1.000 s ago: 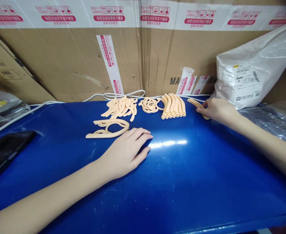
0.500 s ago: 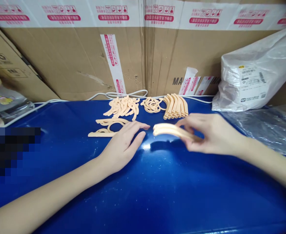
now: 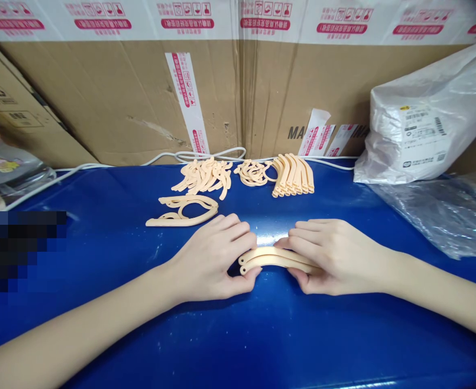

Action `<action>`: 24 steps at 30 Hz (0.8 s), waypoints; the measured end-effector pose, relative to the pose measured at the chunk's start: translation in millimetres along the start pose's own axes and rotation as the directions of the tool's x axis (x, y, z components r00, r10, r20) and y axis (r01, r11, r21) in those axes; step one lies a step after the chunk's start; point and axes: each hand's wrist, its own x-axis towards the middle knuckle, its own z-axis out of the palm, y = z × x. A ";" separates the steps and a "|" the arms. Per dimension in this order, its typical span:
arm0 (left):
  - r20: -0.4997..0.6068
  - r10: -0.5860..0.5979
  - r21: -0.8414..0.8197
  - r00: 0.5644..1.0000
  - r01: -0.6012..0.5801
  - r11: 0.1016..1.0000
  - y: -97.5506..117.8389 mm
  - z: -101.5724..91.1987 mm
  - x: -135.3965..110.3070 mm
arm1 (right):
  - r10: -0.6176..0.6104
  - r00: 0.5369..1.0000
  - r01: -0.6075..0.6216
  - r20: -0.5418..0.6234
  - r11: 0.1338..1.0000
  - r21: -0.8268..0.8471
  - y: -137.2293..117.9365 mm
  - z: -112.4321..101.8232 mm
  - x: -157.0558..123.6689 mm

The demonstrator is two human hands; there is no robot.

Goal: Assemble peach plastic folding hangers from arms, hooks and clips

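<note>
Two curved beige plastic hanger arms [image 3: 273, 257], lying one against the other, are held low over the blue table. My left hand [image 3: 217, 259] pinches their left ends, where small round holes show. Around their right part my right hand [image 3: 335, 256] is closed, hiding the far ends. Behind my left hand lies a folded beige hanger [image 3: 199, 215]. Farther back are a pile of small hooked pieces [image 3: 205, 175], a heap of rings [image 3: 252, 174] and a row of more curved arms [image 3: 293, 175].
Cardboard boxes [image 3: 120, 97] stand along the back, with a white cable [image 3: 152, 160] at their foot. A white plastic parcel [image 3: 408, 124] and clear plastic film [image 3: 444, 216] sit at the right. At the left is a transparent container [image 3: 6, 156].
My right hand has brought the hanger arms nearer to me and lower. My left hand has moved off the folded hanger's side and closed on the arms' left ends.
</note>
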 end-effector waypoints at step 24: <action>0.097 0.095 -0.031 0.991 -0.093 0.995 0.8 0.6 0.7 | -0.039 0.997 0.038 0.064 0.999 0.025 -6.9 2.6 -0.9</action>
